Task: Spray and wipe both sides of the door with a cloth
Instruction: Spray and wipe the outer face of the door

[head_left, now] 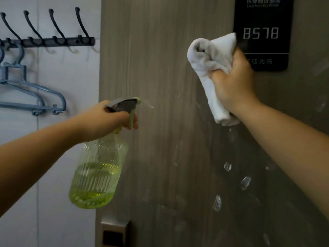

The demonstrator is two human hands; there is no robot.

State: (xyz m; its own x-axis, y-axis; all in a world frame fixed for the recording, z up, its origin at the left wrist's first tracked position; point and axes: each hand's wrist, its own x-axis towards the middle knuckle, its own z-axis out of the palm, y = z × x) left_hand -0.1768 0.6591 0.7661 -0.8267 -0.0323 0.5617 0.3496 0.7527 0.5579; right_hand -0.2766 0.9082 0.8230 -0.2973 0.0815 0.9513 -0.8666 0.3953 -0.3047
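The door (160, 122), a grey-brown wood-grain panel, fills the centre and right of the frame; its top, bottom and right side are cut off by the picture's borders. The left hand (108, 118), at centre left, is wrapped round the neck of a spray bottle (99, 168), with a finger curled on the trigger and the nozzle aimed at the door. A thin streak of mist shows just off the nozzle tip. The bottle is clear, ribbed and pale green, holding yellow-green liquid in roughly its lower half; the hand hides its neck.

The right hand (233, 86), at upper right, clenches a bunched white cloth (211, 68), which rises above the fist and hangs below it. Whether the cloth touches the door cannot be told. Behind this hand a black number plate (263, 32) reads 8578; its top is cut off, the small text above is blurred, and the hand covers part of its lower left corner.

Pale streaks and droplets mark the door at lower right. A metal lock plate (115, 232) sits at the bottom edge, partly cut off. At upper left, on the white wall (53, 175), a dark hook rail (48, 41) carries blue hangers (32, 93), cropped by the left border.
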